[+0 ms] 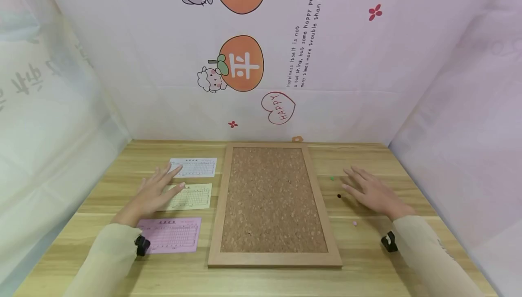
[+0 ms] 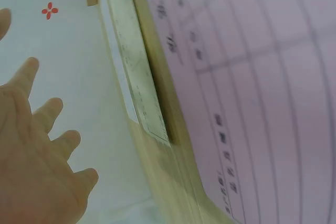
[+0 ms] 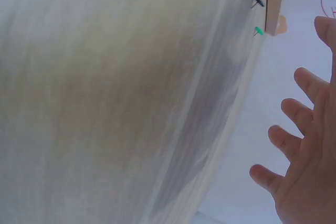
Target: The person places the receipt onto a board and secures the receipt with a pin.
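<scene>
A wood-framed cork board (image 1: 273,197) lies flat in the middle of the table. To its left are three printed form slips: a white one (image 1: 200,169) farthest back, a pale yellow one (image 1: 196,197) and a pink one (image 1: 173,236) in front. My left hand (image 1: 152,195), fingers spread, hovers over the left part of the white and yellow slips, holding nothing. Right of the board lie three small push pins: green (image 1: 332,178), black (image 1: 339,196) and pink (image 1: 355,223). Beside them, my right hand (image 1: 374,194) is held above the table with fingers extended and nothing in them.
The wooden table (image 1: 269,283) is enclosed by white cloth at the back and both sides. Printed cartoons and lettering cover the back cloth (image 1: 334,116). Both wrists wear a small black device on a strap.
</scene>
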Tool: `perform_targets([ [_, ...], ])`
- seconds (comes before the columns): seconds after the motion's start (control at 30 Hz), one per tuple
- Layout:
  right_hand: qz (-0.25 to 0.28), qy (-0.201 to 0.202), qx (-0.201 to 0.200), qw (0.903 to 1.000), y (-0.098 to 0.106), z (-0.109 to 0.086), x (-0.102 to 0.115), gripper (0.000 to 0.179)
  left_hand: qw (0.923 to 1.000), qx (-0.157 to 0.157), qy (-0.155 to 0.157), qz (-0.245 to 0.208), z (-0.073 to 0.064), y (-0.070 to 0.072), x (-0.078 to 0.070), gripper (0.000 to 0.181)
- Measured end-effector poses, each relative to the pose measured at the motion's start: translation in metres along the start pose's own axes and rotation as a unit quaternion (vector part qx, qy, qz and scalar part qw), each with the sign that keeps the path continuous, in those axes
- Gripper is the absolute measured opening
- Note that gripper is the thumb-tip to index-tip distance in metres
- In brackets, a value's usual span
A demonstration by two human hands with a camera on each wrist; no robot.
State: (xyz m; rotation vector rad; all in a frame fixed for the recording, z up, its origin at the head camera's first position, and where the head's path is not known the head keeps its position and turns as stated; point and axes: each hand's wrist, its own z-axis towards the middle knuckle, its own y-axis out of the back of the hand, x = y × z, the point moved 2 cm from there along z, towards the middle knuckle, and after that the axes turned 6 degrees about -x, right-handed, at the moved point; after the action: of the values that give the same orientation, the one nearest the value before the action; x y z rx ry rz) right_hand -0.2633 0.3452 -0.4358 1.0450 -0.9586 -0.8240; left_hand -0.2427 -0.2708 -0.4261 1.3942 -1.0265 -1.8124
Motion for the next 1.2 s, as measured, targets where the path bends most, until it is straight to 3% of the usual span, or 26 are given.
perform_targets([
  [0.57,0.027,0.072,-0.028,0.9967,-0.004,0.006,0.027,0.054,0.9985,-0.024,-0.022,-0.043,0.009,-0.002,0.001,0.065],
  [0.9,0.016,0.112,-0.024,0.9933,-0.011,0.008,0.051,0.054,0.9969,-0.020,0.008,-0.075,0.017,-0.005,0.006,0.064],
  [1.2,0.043,0.130,0.002,0.9906,-0.022,0.008,0.064,0.055,0.9945,-0.011,0.025,-0.101,0.018,-0.007,0.011,0.064],
])
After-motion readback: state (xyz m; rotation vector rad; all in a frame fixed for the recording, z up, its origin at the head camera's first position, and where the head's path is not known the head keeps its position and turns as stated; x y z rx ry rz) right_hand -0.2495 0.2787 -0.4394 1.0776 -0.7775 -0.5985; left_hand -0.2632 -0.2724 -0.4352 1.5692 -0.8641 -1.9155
